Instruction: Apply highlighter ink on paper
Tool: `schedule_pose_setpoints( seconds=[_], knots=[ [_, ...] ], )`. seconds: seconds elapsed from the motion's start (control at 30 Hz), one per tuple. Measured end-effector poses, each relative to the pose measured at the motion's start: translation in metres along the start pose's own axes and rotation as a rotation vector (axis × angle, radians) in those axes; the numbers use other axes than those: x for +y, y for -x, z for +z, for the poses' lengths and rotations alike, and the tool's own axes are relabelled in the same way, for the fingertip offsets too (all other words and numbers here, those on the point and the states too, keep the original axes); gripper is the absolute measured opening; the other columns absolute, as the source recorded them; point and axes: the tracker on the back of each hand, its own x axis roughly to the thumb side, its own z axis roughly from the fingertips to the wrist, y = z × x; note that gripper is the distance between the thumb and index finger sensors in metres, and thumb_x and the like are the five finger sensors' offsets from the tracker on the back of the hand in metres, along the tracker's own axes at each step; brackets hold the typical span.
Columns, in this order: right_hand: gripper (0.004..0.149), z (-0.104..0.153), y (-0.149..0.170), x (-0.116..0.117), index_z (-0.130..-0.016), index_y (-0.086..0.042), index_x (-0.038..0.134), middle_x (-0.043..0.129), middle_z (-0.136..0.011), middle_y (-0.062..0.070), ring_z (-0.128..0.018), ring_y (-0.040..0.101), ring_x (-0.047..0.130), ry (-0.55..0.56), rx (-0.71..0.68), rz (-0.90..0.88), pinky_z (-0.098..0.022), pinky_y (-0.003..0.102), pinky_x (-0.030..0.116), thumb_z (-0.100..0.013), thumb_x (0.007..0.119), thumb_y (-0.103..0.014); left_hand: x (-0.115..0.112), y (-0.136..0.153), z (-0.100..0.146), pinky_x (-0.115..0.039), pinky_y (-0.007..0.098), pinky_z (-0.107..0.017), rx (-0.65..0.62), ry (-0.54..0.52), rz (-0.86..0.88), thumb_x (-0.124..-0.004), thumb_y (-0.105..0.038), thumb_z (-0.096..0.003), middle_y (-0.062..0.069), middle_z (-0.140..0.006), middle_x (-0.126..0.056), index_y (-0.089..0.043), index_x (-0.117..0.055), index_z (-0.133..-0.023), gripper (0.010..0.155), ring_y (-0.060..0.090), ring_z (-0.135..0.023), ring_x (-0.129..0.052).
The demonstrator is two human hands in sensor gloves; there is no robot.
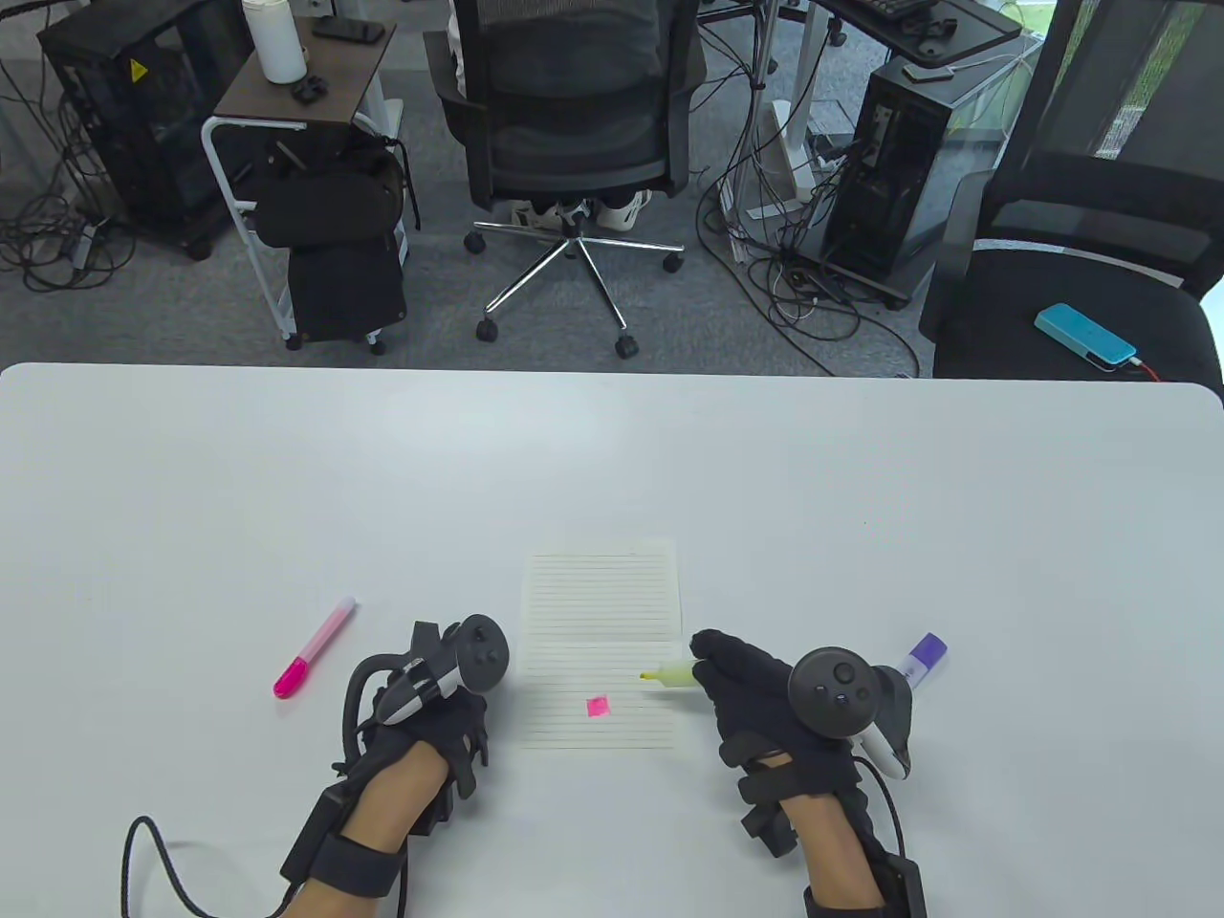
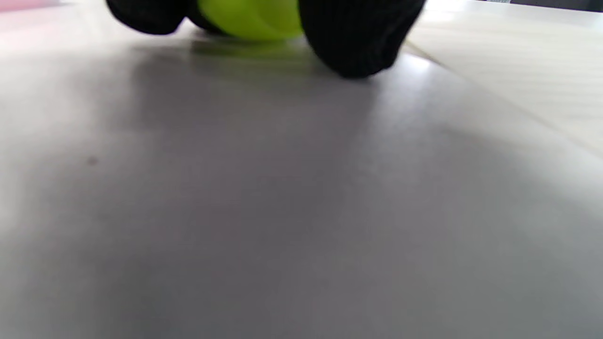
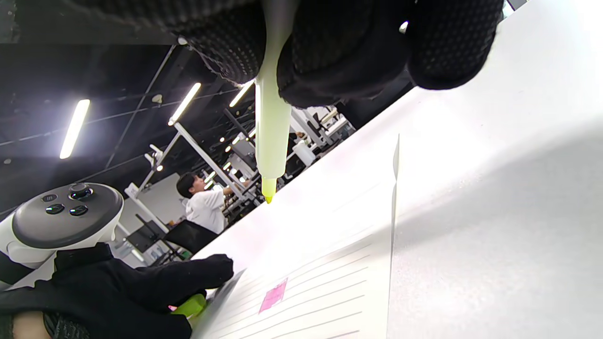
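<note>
While right hand (image 1: pixel 755 693) grips pale-yellow highlighter (image 1: pixel 669 675), uncapped tip over lined paper (image 1: pixel 601 612); left hand (image 1: pixel 435 712) holds green cap (image 2: pixel 252 19).

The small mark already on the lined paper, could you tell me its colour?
The mark is pink, clearest in the table view.

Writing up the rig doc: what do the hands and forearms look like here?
Both hands, left hand and right hand, wear black knit gloves with black strapped sensor modules. Each carries a dark grey round-faced tracker with buttons and a white grip. Black wrist straps, bare forearms, no sleeves. A black cable loops from the left wrist.
</note>
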Motion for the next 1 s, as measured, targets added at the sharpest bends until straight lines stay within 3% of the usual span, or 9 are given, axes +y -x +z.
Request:
schedule_pose_setpoints(
  seconds=[0.13,0.23,0.4,0.53,0.67,0.73,1.0],
  knots=[
    [0.041,0.000,-0.001,0.000,-0.102,-0.019,0.073,0.090,-0.075,0.015,-0.047,0.027,0.091,0.004,-0.003,0.010,-0.057,0.057,0.074,-0.064,0.076,-0.033,0.001,-0.004,0.003,-0.061,0.054,-0.067,-0.009,0.004,0.003,-0.078,-0.034,-0.0436,0.007,-0.113,-0.038,-0.029,-0.041,-0.106,0.073,0.038,-0.100,-0.051],
    [0.041,0.000,-0.003,0.001,-0.102,-0.020,0.073,0.089,-0.075,0.015,-0.047,0.027,0.091,0.017,-0.009,0.079,-0.057,0.057,0.074,-0.064,0.076,-0.033,0.006,-0.014,0.012,-0.051,0.060,-0.071,-0.051,-0.066,-0.002,-0.076,-0.037,-0.0442,0.008,-0.114,-0.032,-0.028,-0.038,-0.107,0.074,0.040,-0.103,-0.042],
    [0.041,-0.003,-0.007,0.010,-0.103,-0.021,0.072,0.089,-0.077,0.015,-0.049,0.028,0.091,0.000,-0.023,0.120,-0.058,0.057,0.073,-0.064,0.076,-0.033,0.006,-0.054,0.029,-0.047,0.063,-0.072,-0.298,-0.164,-0.030,-0.074,-0.044,-0.0445,0.006,-0.115,-0.035,-0.030,-0.047,-0.107,0.070,0.040,-0.105,-0.040],
    [0.043,-0.005,-0.011,0.017,-0.104,-0.021,0.070,0.088,-0.082,0.016,-0.053,0.031,0.092,-0.038,-0.027,0.193,-0.059,0.058,0.073,-0.064,0.077,-0.031,-0.009,-0.086,0.034,-0.045,0.064,-0.072,-0.457,-0.092,-0.027,-0.073,-0.048,-0.0447,0.006,-0.115,-0.041,-0.032,-0.055,-0.106,0.066,0.040,-0.105,-0.043],
    [0.044,-0.006,-0.011,0.019,-0.106,-0.022,0.070,0.087,-0.085,0.017,-0.056,0.031,0.092,-0.042,-0.020,0.223,-0.060,0.059,0.072,-0.063,0.077,-0.029,-0.022,-0.096,0.029,-0.053,0.061,-0.070,-0.463,-0.003,-0.097,-0.072,-0.053,-0.0443,0.007,-0.116,-0.041,-0.036,-0.052,-0.107,0.068,0.040,-0.102,-0.052],
    [0.043,-0.007,-0.011,0.020,-0.106,-0.023,0.071,0.087,-0.084,0.017,-0.055,0.031,0.092,-0.066,-0.018,0.213,-0.060,0.059,0.072,-0.063,0.077,-0.029,-0.026,-0.097,0.026,-0.055,0.058,-0.070,-0.457,0.036,-0.095,-0.073,-0.053,-0.0444,0.007,-0.116,-0.037,-0.036,-0.050,-0.107,0.069,0.039,-0.102,-0.047],
    [0.042,-0.010,-0.011,0.023,-0.106,-0.023,0.071,0.087,-0.084,0.017,-0.055,0.031,0.091,-0.075,-0.011,0.239,-0.060,0.059,0.072,-0.064,0.076,-0.029,-0.026,-0.094,0.023,-0.052,0.055,-0.070,-0.459,0.056,-0.077,-0.073,-0.053,-0.0444,0.004,-0.116,-0.035,-0.039,-0.049,-0.107,0.068,0.037,-0.102,-0.043]
  ],
)
